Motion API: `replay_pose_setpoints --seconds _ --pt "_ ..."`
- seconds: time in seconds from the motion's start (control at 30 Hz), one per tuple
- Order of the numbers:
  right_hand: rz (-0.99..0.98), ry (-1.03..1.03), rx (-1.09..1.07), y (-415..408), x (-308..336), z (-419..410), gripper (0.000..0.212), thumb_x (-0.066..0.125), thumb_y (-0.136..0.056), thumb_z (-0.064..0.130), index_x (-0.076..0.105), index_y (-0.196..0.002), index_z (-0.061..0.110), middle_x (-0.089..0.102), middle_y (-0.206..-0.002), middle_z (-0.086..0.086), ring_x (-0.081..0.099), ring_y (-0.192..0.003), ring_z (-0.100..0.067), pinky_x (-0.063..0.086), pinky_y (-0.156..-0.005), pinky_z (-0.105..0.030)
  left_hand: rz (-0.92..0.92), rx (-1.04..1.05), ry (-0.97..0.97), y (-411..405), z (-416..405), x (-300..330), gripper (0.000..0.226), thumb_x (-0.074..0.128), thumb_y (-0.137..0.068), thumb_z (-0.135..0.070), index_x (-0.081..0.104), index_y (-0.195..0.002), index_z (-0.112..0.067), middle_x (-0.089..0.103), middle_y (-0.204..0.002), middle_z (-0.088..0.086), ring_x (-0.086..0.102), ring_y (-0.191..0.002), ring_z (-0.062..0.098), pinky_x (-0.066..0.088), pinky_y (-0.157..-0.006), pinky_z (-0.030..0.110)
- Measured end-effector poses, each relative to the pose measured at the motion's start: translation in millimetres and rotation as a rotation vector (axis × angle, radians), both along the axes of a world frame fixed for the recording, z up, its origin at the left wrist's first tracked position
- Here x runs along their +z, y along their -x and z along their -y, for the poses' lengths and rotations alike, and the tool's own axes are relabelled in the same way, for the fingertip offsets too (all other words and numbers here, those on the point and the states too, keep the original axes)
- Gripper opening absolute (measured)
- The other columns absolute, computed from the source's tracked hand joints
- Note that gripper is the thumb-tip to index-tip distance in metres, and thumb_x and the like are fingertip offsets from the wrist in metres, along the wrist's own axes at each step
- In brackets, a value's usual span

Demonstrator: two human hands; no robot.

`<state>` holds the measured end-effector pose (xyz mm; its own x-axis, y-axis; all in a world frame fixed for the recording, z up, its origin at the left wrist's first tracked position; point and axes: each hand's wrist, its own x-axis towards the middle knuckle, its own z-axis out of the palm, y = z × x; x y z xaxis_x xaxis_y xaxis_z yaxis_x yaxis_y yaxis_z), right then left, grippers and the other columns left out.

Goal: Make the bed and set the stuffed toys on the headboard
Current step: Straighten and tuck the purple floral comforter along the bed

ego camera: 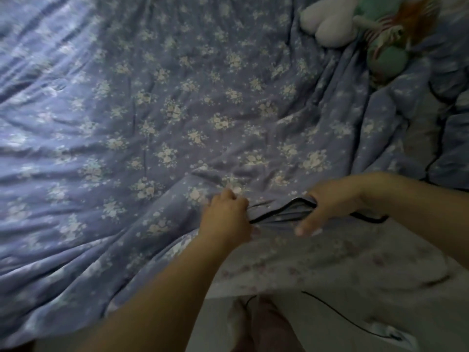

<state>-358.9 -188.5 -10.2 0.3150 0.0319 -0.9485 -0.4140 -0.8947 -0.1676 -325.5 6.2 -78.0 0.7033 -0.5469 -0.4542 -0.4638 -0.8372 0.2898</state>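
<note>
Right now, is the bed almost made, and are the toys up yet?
Not yet. The blue flowered quilt is spread out but wrinkled. The left hand and right hand both grip its black-piped edge. The white plush toy and the green stuffed doll with orange hair lie on the bedding. Left: smoothing, then moving the toys.

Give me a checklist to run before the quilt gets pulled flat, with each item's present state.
1. Left hand has a grip on the quilt edge: ok.
2. Right hand has a grip on the same black-piped edge: ok.
3. Quilt lies smooth: not ok, creased.
4. Stuffed toys off the quilt: not ok, both lie on it.
5. Headboard ready for the toys: cannot tell, out of view.
</note>
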Motion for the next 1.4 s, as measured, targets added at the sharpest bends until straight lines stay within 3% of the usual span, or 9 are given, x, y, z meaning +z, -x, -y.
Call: replay_pose_setpoints --seconds 0.1,0.23,0.4,0.5,0.63,0.83,1.07,1.23,1.4 --pt "0.187 0.112 0.211 7 -2 -5 0.05 0.075 -0.069 0.055 0.052 -0.1 0.024 0.056 -0.101 0.007 0.054 -0.089 -0.016 0.046 -0.08 -0.029 -0.433 0.165 0.075 6 -1 14 0.012 0.048 -0.095 -0.018 0.057 -0.096 -0.01 0.06 -0.092 0.012 0.057 -0.08 0.026 0.045 -0.068 0.032" --pt "0.629 0.227 0.51 18 -23 -13 0.083 0.07 -0.075 0.052 0.025 -0.143 0.035 0.036 -0.133 0.005 0.045 -0.116 -0.021 0.039 -0.072 -0.03 -0.844 0.564 0.285 19 -9 33 0.009 0.05 -0.091 -0.01 0.049 -0.084 -0.006 0.042 -0.061 0.006 0.035 -0.05 0.017 0.028 -0.049 0.025" --pt "0.661 0.227 0.621 24 -36 -15 0.045 0.05 -0.086 0.057 0.062 -0.115 0.024 0.048 -0.134 -0.002 0.046 -0.119 -0.024 0.039 -0.095 -0.034 -1.076 0.492 0.366 37 -9 32 0.019 0.072 -0.081 -0.034 0.063 -0.097 -0.032 0.066 -0.108 0.001 0.061 -0.101 0.023 0.051 -0.09 0.036" --pt "0.485 0.157 0.55 33 -30 -5 0.031 0.053 -0.089 0.046 0.057 -0.105 0.019 0.062 -0.114 -0.008 0.057 -0.104 -0.028 0.047 -0.085 -0.033 -0.809 0.211 0.124 49 -13 21 0.049 0.076 -0.077 -0.022 0.053 -0.12 -0.023 0.061 -0.118 0.002 0.058 -0.106 0.024 0.048 -0.091 0.035" --pt "0.468 0.134 0.588 37 -31 4 0.032 0.053 -0.089 0.048 0.055 -0.095 0.017 0.062 -0.101 -0.01 0.057 -0.089 -0.026 0.044 -0.076 -0.034 -0.32 -0.021 -0.119 63 -8 22 0.033 0.058 -0.088 -0.02 0.052 -0.119 -0.013 0.06 -0.111 0.012 0.058 -0.095 0.03 0.043 -0.07 0.032" --pt "0.464 0.045 0.644 52 -42 8 0.033 0.057 -0.088 0.047 0.061 -0.102 0.017 0.064 -0.096 -0.008 0.056 -0.081 -0.026 0.047 -0.071 -0.034 -0.554 0.17 -0.24 95 -3 9 0.008 0.058 -0.082 -0.008 0.051 -0.077 -0.01 0.053 -0.068 0.007 0.054 -0.068 0.024 0.041 -0.059 0.029" --pt "0.457 0.038 0.681 89 -61 30 0.035 0.055 -0.088 0.047 0.062 -0.111 0.02 0.066 -0.105 -0.008 0.06 -0.093 -0.028 0.051 -0.081 -0.037 -0.578 0.164 -0.256 136 19 -4 0.007 0.056 -0.083 -0.003 0.05 -0.081 -0.006 0.046 -0.062 0.006 0.048 -0.063 0.024 0.038 -0.062 0.033" --pt "0.325 0.028 0.776 112 -69 43 0.022 0.049 -0.093 0.028 0.057 -0.113 0.022 0.063 -0.107 -0.008 0.053 -0.083 -0.025 0.044 -0.072 -0.033 -0.582 0.057 -0.317 165 36 -13 0.024 0.049 -0.096 -0.031 0.05 -0.091 -0.007 0.042 -0.063 0.004 0.044 -0.066 0.025 0.036 -0.067 0.033" --pt "0.357 0.016 0.806 141 -88 58 0.029 0.049 -0.09 0.024 0.058 -0.117 0.018 0.062 -0.114 -0.009 0.058 -0.099 -0.028 0.043 -0.077 -0.029 -0.671 0.156 -0.318 192 41 -25 0.006 0.049 -0.092 -0.012 0.051 -0.09 -0.006 0.041 -0.062 0.005 0.037 -0.053 0.017 0.034 -0.058 0.032"
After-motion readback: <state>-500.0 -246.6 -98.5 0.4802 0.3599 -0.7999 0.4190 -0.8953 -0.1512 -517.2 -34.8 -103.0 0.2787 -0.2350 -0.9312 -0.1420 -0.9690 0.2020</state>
